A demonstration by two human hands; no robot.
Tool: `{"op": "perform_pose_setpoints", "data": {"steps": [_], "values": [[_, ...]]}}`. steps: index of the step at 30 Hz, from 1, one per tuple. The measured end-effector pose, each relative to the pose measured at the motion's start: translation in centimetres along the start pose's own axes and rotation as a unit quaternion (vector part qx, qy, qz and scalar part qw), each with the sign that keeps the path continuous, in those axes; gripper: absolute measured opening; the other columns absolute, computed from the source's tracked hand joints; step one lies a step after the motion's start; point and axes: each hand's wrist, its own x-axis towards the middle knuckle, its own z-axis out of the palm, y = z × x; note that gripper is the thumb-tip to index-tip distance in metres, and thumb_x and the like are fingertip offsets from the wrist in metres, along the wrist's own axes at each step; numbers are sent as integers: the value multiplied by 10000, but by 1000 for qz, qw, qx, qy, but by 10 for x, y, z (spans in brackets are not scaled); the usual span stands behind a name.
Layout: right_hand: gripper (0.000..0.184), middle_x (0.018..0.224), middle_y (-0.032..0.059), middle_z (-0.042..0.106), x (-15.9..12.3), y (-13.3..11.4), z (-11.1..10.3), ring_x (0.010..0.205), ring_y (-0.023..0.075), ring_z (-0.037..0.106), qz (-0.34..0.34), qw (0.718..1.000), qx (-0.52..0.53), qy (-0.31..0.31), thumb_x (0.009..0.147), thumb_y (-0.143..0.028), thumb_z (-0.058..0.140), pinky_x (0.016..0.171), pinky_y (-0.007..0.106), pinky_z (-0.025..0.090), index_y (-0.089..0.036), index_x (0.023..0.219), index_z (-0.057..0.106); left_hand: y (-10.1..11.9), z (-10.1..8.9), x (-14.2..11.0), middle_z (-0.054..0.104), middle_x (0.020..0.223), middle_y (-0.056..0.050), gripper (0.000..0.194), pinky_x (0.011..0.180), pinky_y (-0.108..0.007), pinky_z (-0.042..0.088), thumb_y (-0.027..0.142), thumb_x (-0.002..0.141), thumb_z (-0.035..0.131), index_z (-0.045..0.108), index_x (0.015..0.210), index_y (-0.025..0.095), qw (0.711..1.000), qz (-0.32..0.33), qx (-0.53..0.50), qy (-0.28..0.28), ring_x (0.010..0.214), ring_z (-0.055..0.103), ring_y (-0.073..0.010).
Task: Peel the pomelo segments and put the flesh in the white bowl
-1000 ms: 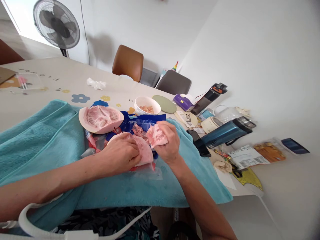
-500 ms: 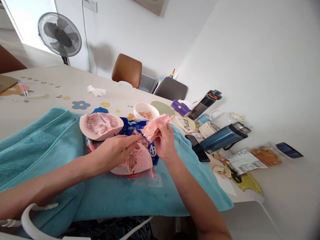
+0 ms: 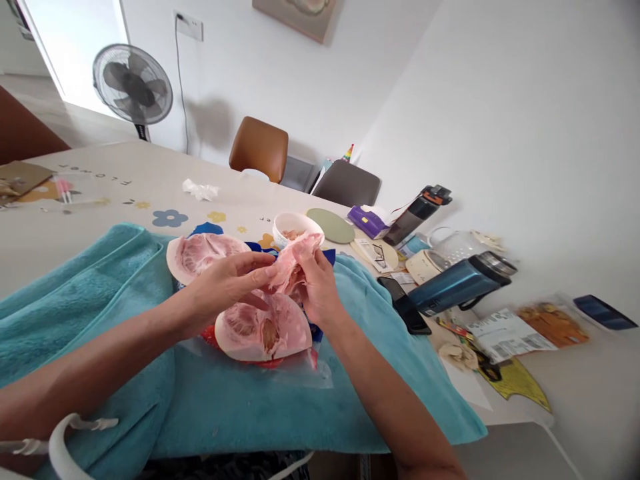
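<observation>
A torn pink pomelo segment (image 3: 289,267) is up off the peel, with my right hand (image 3: 319,283) closed around its right side. From the other side my left hand (image 3: 225,287) reaches in, its thumb and fingertips pinching the segment's left edge; part of that grip is hidden. Just below lies one pomelo rind piece (image 3: 290,330), pink inside with a brown hollow. Another rind half (image 3: 187,257), whitish with pink membranes, rests at the upper left, partly behind my left hand. A white bowl (image 3: 283,221) holding peeled pulp stands just beyond the segment.
A teal towel (image 3: 250,413) and a blue-and-red plastic bag (image 3: 327,257) lie under the rind. To the right are a phone (image 3: 403,303), a blue bottle (image 3: 450,287), a dark bottle (image 3: 415,217) and a purple tissue pack (image 3: 367,223). Crumpled tissue (image 3: 200,190) sits farther back.
My left hand has moved up from over the lower rind piece to the segment. My right hand has brought the segment slightly left and lower, turning it. The view has shifted a little.
</observation>
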Motion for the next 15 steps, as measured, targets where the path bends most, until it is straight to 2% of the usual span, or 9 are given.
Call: {"op": "perform_pose_setpoints", "data": {"steps": [3, 6, 10, 13, 15], "values": [[366, 757, -32, 605, 4, 3, 6, 638, 112, 569, -25, 1000, 5, 4, 686, -487, 759, 599, 255, 481, -215, 868, 594, 2, -1, 0, 631, 1287, -76, 398, 884, -333, 563, 372, 858, 639, 631, 1227, 224, 994, -4, -91, -67, 1166, 595, -258], [346, 774, -39, 618, 10, 6, 12, 653, 107, 570, -47, 998, 28, 12, 690, -469, 767, 626, 250, 485, -226, 871, 602, 0, -2, 1, 652, 1246, -89, 378, 946, -325, 532, 277, 822, 704, 652, 1187, 195, 985, -21, -142, -97, 1183, 589, -259], [315, 841, -35, 649, 11, 9, 18, 698, 114, 592, -43, 996, 79, 6, 695, -418, 774, 675, 257, 505, -239, 903, 619, -6, 0, 4, 678, 1200, -94, 373, 984, -342, 519, 184, 829, 692, 640, 1198, 169, 971, -28, -230, -62, 1134, 626, -241], [291, 847, -18, 661, 8, 12, 16, 730, 135, 613, -45, 994, 101, -21, 711, -405, 759, 680, 267, 512, -230, 902, 627, -10, 1, 7, 705, 1146, -97, 322, 904, -297, 557, 115, 830, 671, 662, 1149, 152, 964, -21, -264, -21, 1031, 672, -203], [288, 874, 19, 673, 5, 14, 11, 778, 166, 630, -49, 994, 81, -49, 753, -451, 709, 707, 301, 524, -208, 893, 640, -11, 0, 8, 719, 1106, -102, 269, 834, -268, 576, 81, 832, 650, 681, 1093, 143, 960, -12, -280, -4, 973, 687, -185]]}}
